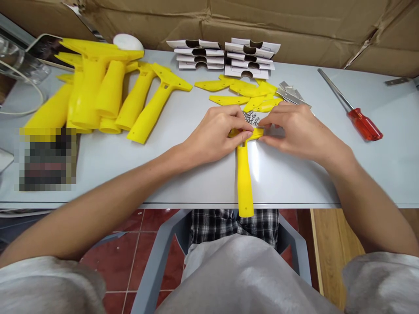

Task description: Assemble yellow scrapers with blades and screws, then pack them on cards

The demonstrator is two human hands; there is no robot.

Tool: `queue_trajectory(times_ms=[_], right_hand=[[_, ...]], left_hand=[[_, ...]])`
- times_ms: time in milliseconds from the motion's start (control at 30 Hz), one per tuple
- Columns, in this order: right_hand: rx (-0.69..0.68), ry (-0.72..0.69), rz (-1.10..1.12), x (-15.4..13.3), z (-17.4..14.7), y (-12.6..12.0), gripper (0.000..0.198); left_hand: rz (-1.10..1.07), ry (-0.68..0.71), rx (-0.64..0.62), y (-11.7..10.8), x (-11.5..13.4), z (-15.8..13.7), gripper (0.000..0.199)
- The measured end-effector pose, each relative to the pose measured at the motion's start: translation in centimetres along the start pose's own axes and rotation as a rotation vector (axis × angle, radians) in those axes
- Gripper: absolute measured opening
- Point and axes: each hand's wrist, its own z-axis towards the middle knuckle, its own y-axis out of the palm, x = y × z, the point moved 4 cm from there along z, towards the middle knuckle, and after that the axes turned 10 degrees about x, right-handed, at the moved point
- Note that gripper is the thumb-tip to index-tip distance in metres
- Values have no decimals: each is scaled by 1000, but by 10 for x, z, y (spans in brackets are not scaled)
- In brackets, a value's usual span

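A yellow plastic scraper handle lies with its T-shaped head away from me, its round end sticking out past the table's front edge. My left hand is closed on the left part of the head, thumb and fingers pinched together. At the right end of the same head, the fingertips of my right hand close in a pinch; fingers partly cover what lies there. Just behind the head is a small heap of screws. Several flat yellow cover pieces and a pile of metal blades lie farther back.
More yellow scraper handles are heaped at the left, near a phone and a white round object. White card sleeves stand at the back against cardboard. A red-handled screwdriver lies right, a single blade beyond.
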Motion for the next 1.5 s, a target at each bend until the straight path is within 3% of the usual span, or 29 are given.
queue_trajectory(times_ms=[267, 467, 667, 1133, 1500], right_hand=[[-9, 3, 15, 3, 0, 1, 29], [-11, 6, 19, 1, 0, -1, 29], [-17, 20, 3, -1, 0, -1, 31], [2, -5, 9, 3, -1, 2, 35], [-16, 11, 17, 1, 0, 1, 33]], left_hand=[[67, 60, -35, -22, -8, -12, 31], [132, 208, 9, -17, -4, -25, 35], [120, 122, -53, -14, -6, -24, 32], [187, 175, -52, -11, -10, -25, 39], [131, 133, -69, -7, -12, -27, 43]])
